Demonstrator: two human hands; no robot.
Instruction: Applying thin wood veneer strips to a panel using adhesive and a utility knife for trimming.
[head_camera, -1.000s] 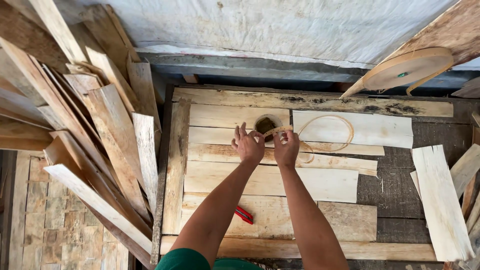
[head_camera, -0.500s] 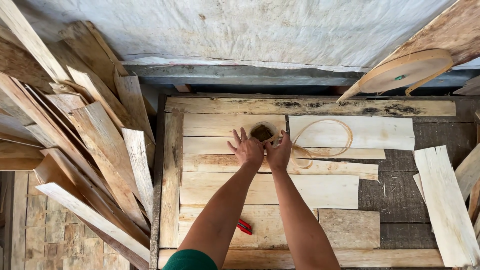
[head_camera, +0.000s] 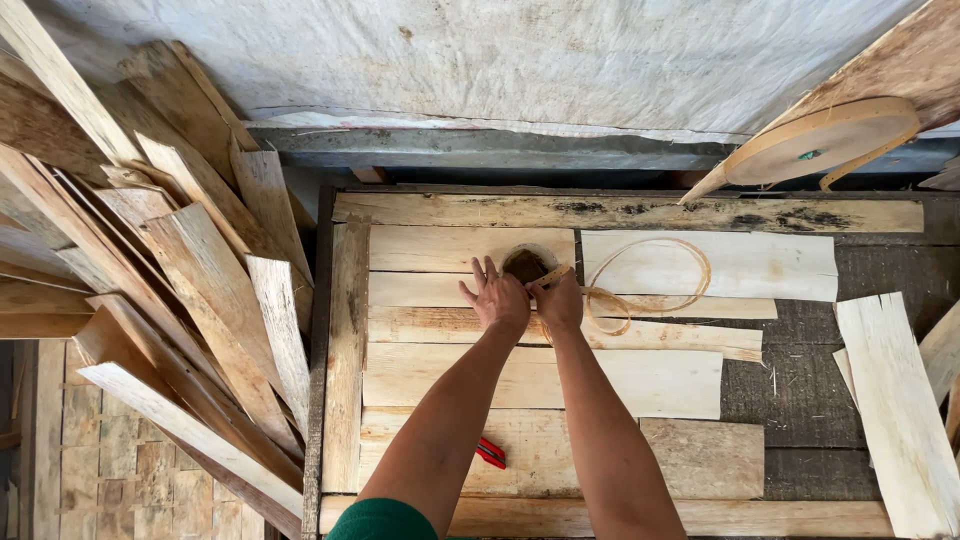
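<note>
My right hand (head_camera: 560, 303) pinches the end of a thin tan strip (head_camera: 650, 300), fingers closed on it beside the dark knot hole (head_camera: 524, 264). My left hand (head_camera: 497, 298) rests just beside it, fingers loosely spread, holding nothing. The strip loops across the pale boards (head_camera: 460, 250). Red pliers (head_camera: 490, 452) lie near my forearm; loose planks (head_camera: 200, 290) lean at left.

Rough woodworking shed. Thin wood slats (head_camera: 180, 290) stacked leaning beyond left edge of plank surface (head_camera: 640, 212); more offcuts (head_camera: 895, 400) at right edge. Coiled strip roll (head_camera: 820, 140) near far right corner. Worn tarp wall (head_camera: 520, 60) behind.
</note>
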